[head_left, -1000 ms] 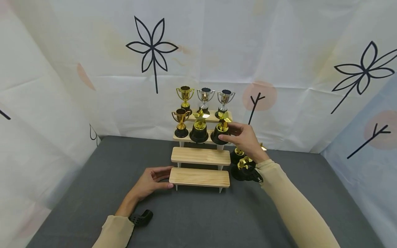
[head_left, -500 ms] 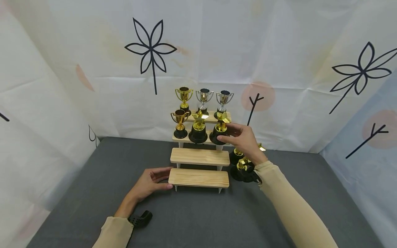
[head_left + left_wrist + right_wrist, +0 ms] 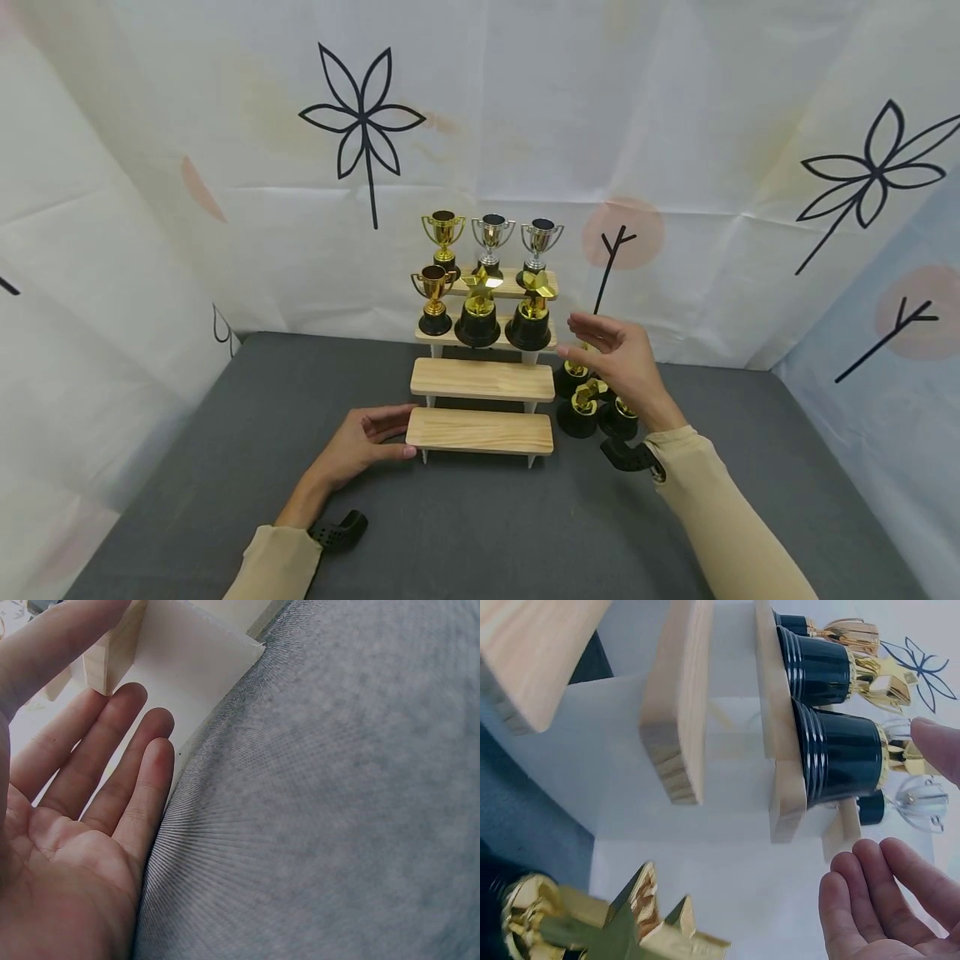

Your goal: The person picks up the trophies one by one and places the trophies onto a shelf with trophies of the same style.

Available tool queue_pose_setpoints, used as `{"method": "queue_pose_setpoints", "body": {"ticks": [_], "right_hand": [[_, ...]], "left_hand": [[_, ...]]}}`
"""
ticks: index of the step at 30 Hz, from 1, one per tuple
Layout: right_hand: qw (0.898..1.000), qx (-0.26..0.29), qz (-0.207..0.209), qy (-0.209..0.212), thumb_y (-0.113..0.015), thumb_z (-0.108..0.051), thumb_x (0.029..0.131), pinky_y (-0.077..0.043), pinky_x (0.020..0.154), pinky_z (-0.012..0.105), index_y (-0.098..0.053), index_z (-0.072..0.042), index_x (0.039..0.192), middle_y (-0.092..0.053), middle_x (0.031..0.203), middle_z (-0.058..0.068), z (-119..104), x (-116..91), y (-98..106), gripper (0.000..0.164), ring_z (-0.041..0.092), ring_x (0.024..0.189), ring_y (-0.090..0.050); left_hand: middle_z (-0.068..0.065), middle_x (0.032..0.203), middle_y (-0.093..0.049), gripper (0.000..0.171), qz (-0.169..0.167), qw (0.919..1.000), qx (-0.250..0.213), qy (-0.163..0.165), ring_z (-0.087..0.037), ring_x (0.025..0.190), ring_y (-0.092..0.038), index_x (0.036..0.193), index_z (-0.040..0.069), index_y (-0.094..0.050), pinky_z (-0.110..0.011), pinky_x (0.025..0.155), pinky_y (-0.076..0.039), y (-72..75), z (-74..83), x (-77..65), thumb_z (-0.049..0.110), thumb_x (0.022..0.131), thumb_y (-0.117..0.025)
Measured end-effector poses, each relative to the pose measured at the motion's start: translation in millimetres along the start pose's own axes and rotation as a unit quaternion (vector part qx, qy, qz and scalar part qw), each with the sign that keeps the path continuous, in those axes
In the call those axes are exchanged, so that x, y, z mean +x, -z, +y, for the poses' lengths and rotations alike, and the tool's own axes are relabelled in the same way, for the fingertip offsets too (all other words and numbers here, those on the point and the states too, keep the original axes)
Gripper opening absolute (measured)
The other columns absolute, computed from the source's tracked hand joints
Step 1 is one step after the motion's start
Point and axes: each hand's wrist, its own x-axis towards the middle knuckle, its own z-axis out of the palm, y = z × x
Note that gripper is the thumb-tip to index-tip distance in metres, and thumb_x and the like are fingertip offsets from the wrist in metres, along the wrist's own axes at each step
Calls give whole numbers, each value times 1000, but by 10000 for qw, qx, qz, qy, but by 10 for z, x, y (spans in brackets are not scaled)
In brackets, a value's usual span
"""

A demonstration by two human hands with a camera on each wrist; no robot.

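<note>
A stepped wooden display stand holds small trophies on its upper two steps. My left hand rests at the left end of the bottom step, fingers loosely extended; in the left wrist view, its fingertips are by the board's end. On the second step from the top, a gold star trophy stands upright at the right end. Just right of it, my right hand is apart from it with nothing in its fingers. Beside that trophy are another star trophy and a bronze-gold cup.
The top step bears a gold cup and two silver cups, one in the middle. Several star trophies, one in front, stand on the grey table right of the stand. A patterned cloth hangs behind.
My right hand has let go of the right star trophy and moved right, away from it. The trophy stays on the step. My left hand keeps its place by the bottom step.
</note>
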Motion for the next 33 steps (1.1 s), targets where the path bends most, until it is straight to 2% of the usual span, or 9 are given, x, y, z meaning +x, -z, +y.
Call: {"method": "queue_pose_setpoints", "body": {"ticks": [8,13,17,20,25,29,33], "right_hand": [[9996,-185,206,-13,-80,-10,90,-51,102,23,-55,3,142,-55,144,20,9,-283,59,60,30,135,-52],[9992,31,402,64,-79,-7,90,-53,98,20,-56,4,141,-56,141,22,40,-453,75,57,15,129,-57],[9980,322,538,96,-79,-2,88,-55,96,21,-55,7,140,-62,136,10,110,-597,80,58,5,122,-60],[9972,429,609,68,-80,-1,87,-55,96,21,-55,9,139,-64,130,-1,177,-692,83,58,4,120,-61],[9963,375,778,10,-80,0,87,-55,96,21,-54,12,138,-64,130,2,275,-782,85,58,4,118,-62],[9955,322,893,-1,-80,-1,87,-55,96,21,-54,12,138,-64,131,5,322,-801,102,59,3,118,-61],[9943,350,1005,114,-80,1,87,-55,96,22,-55,13,137,-66,128,-1,352,-817,151,57,4,118,-62]], "left_hand": [[-26,139,-56,68,19,10000,3,8,-32,123,-61,140,-8,-56,-36,102,-54,1,21,-9,5,80,-86],[-27,139,-57,67,33,10000,42,-39,-30,123,-62,140,-9,-55,-37,102,-54,3,11,-11,4,82,-85],[-26,139,-57,67,21,10000,48,-58,-28,122,-62,140,-9,-55,-37,103,-53,2,9,-11,5,82,-85],[-26,139,-57,67,19,10000,46,-47,-29,123,-62,140,-8,-55,-37,104,-53,0,11,-8,5,81,-86],[-27,140,-56,67,27,10000,46,-54,-33,124,-60,140,-8,-55,-37,104,-53,-2,21,-2,5,81,-86],[-27,140,-56,68,59,9999,84,-43,-31,123,-61,140,-9,-55,-37,103,-53,1,23,-4,5,81,-86],[-27,140,-56,68,34,10000,81,-15,-29,123,-62,140,-9,-55,-37,103,-53,-1,22,-8,5,81,-86]]}}
